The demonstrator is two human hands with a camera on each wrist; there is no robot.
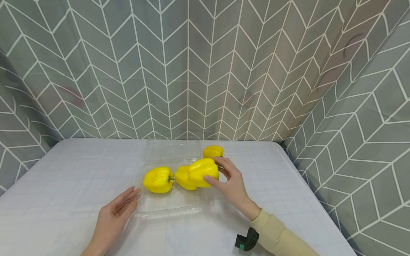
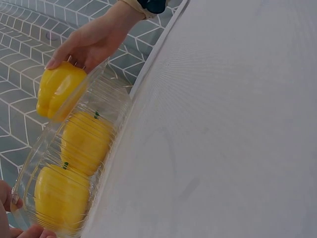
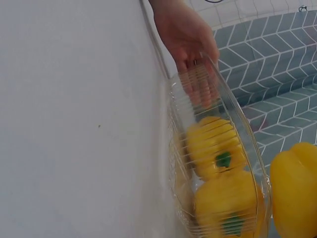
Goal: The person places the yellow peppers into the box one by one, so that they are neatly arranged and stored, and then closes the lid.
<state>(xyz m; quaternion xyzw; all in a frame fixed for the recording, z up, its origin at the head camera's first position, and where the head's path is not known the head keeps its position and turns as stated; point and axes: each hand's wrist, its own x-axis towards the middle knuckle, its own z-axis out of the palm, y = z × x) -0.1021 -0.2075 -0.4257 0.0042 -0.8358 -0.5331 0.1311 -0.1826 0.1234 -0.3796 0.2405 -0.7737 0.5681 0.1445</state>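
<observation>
My right hand (image 1: 235, 185) holds a yellow bell pepper (image 1: 203, 172) between thumb and fingers, raised over the right side of a clear plastic clamshell container (image 1: 169, 206). Inside it lie two more yellow peppers; the left one (image 1: 157, 180) has its green stem pointing right. The other pepper (image 1: 183, 177) is partly covered by the held one in the head view. At the container's left end is my left hand (image 1: 113, 215), its fingers extended against the wall. Through the ribbed plastic, the right wrist view shows these left fingers (image 3: 200, 91).
The container's clear lid (image 1: 173, 151) lies folded back toward the curtain (image 1: 189, 71). Another yellow pepper (image 1: 213, 151) sits on the white tabletop (image 1: 272, 167) beyond my right hand. A black wrist device (image 1: 247, 239) is at my right sleeve.
</observation>
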